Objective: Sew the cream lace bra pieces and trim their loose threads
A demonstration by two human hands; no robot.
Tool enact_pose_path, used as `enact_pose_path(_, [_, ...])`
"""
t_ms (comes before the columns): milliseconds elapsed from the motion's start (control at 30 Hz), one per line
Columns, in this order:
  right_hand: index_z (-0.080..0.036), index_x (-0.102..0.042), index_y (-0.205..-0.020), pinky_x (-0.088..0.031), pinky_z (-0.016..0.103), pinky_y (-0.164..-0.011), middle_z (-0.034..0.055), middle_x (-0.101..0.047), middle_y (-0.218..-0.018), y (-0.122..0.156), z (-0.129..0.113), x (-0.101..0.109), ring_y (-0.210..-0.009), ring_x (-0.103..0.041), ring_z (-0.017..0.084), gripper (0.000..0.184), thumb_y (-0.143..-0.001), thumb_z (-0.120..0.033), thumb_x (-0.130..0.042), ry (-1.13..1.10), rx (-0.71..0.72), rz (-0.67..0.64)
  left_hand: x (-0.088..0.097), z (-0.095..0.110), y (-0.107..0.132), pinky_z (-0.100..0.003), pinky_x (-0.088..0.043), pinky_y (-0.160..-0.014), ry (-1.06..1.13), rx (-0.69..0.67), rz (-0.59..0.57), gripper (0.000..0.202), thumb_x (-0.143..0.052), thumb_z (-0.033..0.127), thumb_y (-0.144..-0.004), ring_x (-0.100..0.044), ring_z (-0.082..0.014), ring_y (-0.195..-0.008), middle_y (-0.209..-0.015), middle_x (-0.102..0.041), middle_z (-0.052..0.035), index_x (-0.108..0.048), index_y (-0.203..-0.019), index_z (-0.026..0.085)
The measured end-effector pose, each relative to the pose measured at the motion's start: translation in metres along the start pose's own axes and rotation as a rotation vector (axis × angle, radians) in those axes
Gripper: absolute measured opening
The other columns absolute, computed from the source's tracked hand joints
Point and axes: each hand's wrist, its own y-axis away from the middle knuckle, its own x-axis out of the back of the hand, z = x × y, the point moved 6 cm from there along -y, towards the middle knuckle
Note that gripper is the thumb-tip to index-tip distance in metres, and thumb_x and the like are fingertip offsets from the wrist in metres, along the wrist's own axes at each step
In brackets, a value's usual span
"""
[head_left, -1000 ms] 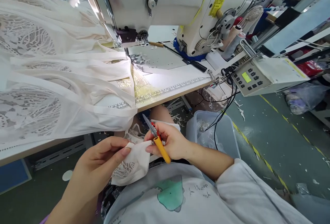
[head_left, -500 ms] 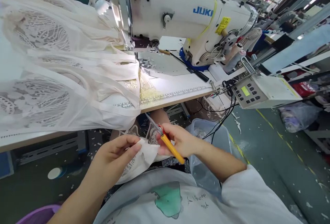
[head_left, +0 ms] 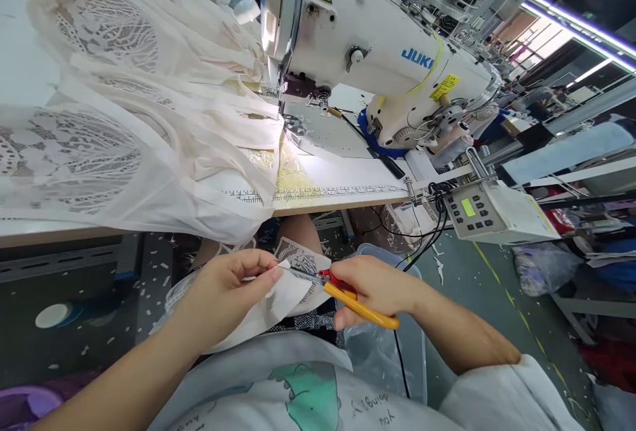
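Note:
My left hand [head_left: 243,295] pinches the edge of a white lace garment piece [head_left: 278,298] over my lap. In my right hand [head_left: 372,285] is a pair of scissors [head_left: 360,307] with orange and red handles. Their blades point left and meet the fabric close to my left fingertips. The blade tips are partly hidden at the cloth, so whether they are apart I cannot make out. More white lace garments [head_left: 199,159] lie heaped on the sewing table, left of the needle area.
A white sewing machine [head_left: 338,27] stands on the table [head_left: 342,173], whose front edge carries a printed ruler. Right of it sits a control box [head_left: 497,212] with cables hanging down. Below is a clear plastic bin [head_left: 392,351]; a purple basin [head_left: 30,404] stands at lower left.
The scissors have swung from pointing up, away from the cloth, to lying across it with the blades at the fabric edge. My view has shifted, moving the machine rightward in the picture.

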Motion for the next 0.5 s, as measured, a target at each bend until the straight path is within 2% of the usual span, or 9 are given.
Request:
enact_pose_path(167, [-0.021, -0.036, -0.062, -0.020, 0.022, -0.046, -0.0061, -0.041, -0.056, 0.0022, -0.0002, 0.0019, -0.047, -0.031, 0.008, 0.054, -0.068, -0.066, -0.067, 0.024, -0.087, -0.029, 0.0015, 0.0075, 0.0020, -0.019, -0.031, -0.039, -0.009, -0.004, 0.012, 0.026, -0.063, 0.042, -0.065, -0.040, -0.0092, -0.045, -0.049, -0.051, 0.0027, -0.061, -0.056, 0.019])
enact_pose_path(300, [-0.021, -0.037, -0.063, -0.023, 0.021, -0.047, -0.0055, -0.041, -0.057, 0.0034, 0.0009, -0.0011, -0.049, -0.034, 0.009, 0.051, -0.074, -0.063, -0.064, 0.046, -0.147, -0.065, 0.0015, 0.0069, 0.0028, -0.018, -0.030, -0.039, -0.010, 0.027, -0.006, 0.025, -0.064, 0.041, -0.066, -0.038, -0.0083, -0.045, -0.049, -0.049, 0.0039, -0.059, -0.055, 0.019])
enact_pose_path(400, [-0.021, -0.035, -0.061, -0.021, 0.021, -0.047, -0.0058, -0.037, -0.055, 0.0027, 0.0025, -0.0038, -0.048, -0.030, 0.008, 0.047, -0.079, -0.053, -0.063, 0.080, -0.119, -0.013, 0.0017, 0.0048, 0.0016, -0.018, -0.034, -0.042, -0.006, 0.027, -0.026, 0.025, -0.065, 0.041, -0.066, -0.042, -0.0091, -0.047, -0.051, -0.052, 0.0032, -0.061, -0.056, 0.019])
enact_pose_path(500, [-0.021, -0.033, -0.059, -0.021, 0.021, -0.046, -0.0068, -0.034, -0.053, 0.0014, 0.0089, -0.0060, -0.048, -0.027, 0.007, 0.047, -0.079, -0.051, -0.064, 0.045, -0.090, 0.053, 0.0045, 0.0045, 0.0004, -0.018, -0.035, -0.042, -0.034, 0.019, -0.016, 0.024, -0.065, 0.043, -0.066, -0.044, -0.0098, -0.047, -0.052, -0.056, 0.0024, -0.064, -0.058, 0.020])
